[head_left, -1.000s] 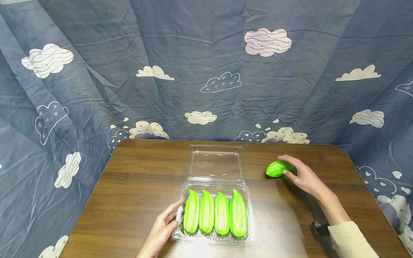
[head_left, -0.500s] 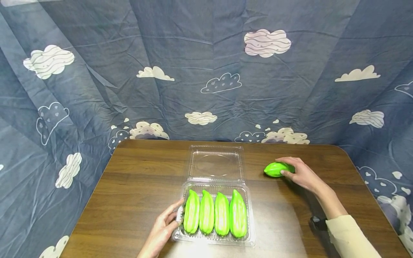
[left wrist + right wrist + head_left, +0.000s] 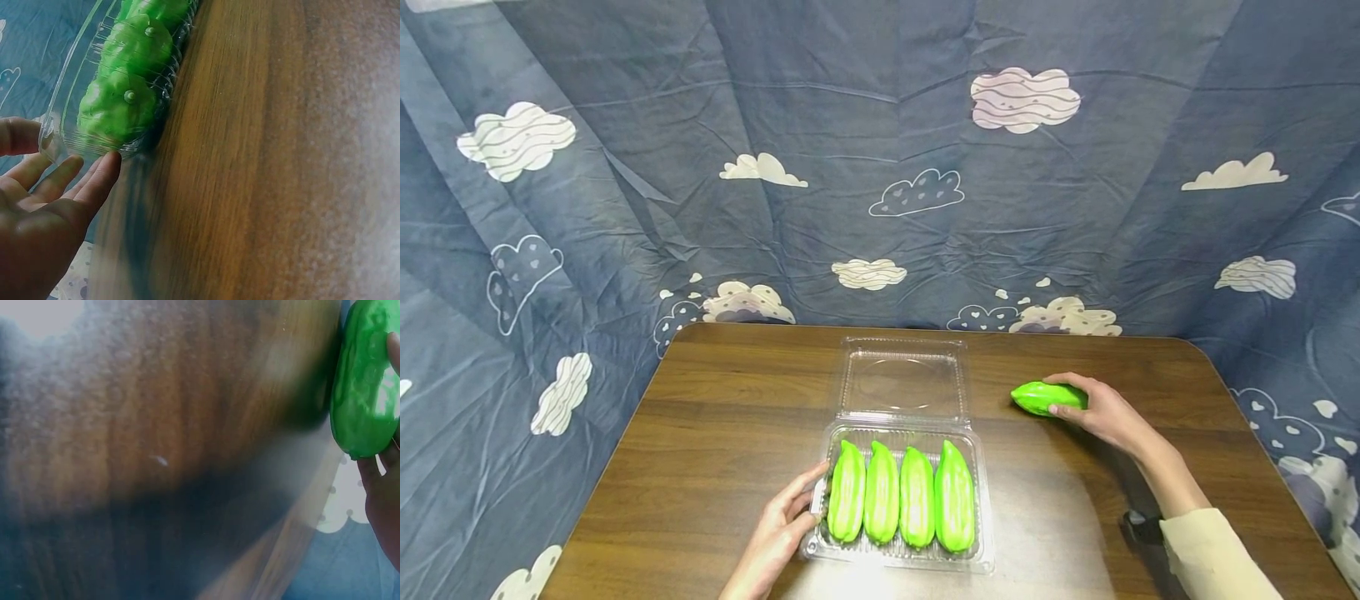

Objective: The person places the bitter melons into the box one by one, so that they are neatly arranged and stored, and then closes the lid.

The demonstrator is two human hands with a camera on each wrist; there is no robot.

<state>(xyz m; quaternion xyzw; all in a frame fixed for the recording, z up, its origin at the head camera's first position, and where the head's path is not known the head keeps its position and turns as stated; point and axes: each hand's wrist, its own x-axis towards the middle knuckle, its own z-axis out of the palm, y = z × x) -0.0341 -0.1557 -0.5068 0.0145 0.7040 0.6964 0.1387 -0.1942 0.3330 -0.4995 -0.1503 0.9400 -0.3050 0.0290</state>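
1. Compared with a second ago, we see the loose green vegetable (image 3: 1033,398) shifted slightly left and the right hand (image 3: 1097,408) a little nearer us; the left hand (image 3: 778,523) and clear container (image 3: 925,563) stay put.
2. On the right side of the wooden worktop (image 3: 722,417), we find that vegetable in the right fingers' grip: thumb on its near side, fingers curled over its far side. Whether it is lifted, we cannot tell.
3. We judge its axis the key relation: it runs roughly left to right, tapered tip leftward, crosswise to the four green vegetables (image 3: 880,493) inside the container. The right hand is nearer; the left is well apart.
4. We see the left fingers loosely extended, apart from the thumb, touching the container's left edge.
5. We can read no brand, label or writing anywhere.
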